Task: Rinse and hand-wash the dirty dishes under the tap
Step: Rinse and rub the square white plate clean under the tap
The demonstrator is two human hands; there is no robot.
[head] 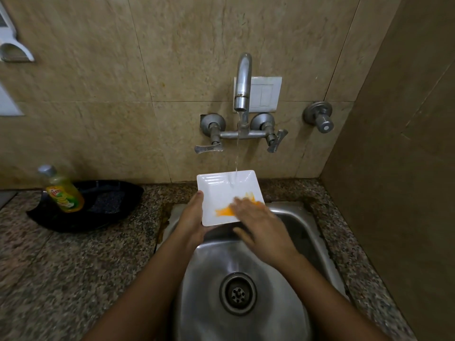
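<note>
Steel sink (pixel 209 262), tap (pixel 242 82) running: left grip (pixel 190 217) clasps white plate (pixel 221 190) edge; right grip (pixel 261 222) flat on orange smear (pixel 222 212).

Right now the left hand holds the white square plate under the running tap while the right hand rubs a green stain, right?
No. In the head view the stain is orange, not green. The left hand holds the white square plate under the running tap while the right hand rubs it.

Granite cntr (pixel 73 267): black tray (pixel 110 210), inset sink (pixel 305 232).
</note>
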